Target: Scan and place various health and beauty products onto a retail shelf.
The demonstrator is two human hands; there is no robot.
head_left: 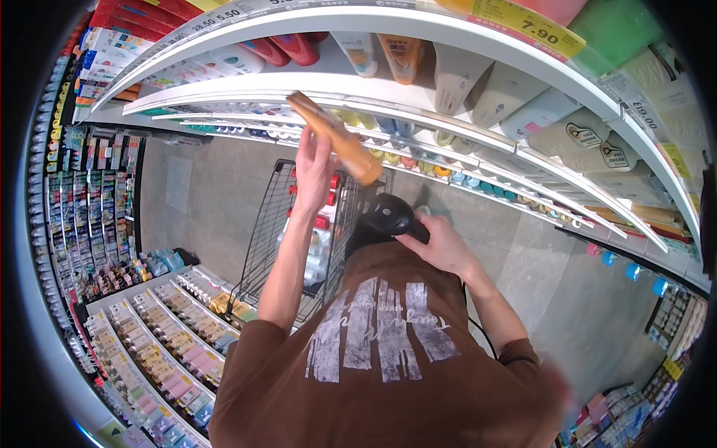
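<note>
My left hand (315,168) grips an orange squeeze tube (339,140), which is tilted and slightly blurred, in front of the store shelves. A black handheld barcode scanner (391,215) is in my right hand (442,246), its head close below the lower end of the tube. A similar orange Rejoice tube (399,56) stands on the upper shelf, between a white Pantene tube (357,51) and a pale grey-white tube (460,73).
A wire shopping cart (263,224) holding red-capped bottles (322,222) stands beside my body at the left. Curved-looking shelf edges (358,22) run across the front. A low display of small packages (162,347) lies at lower left.
</note>
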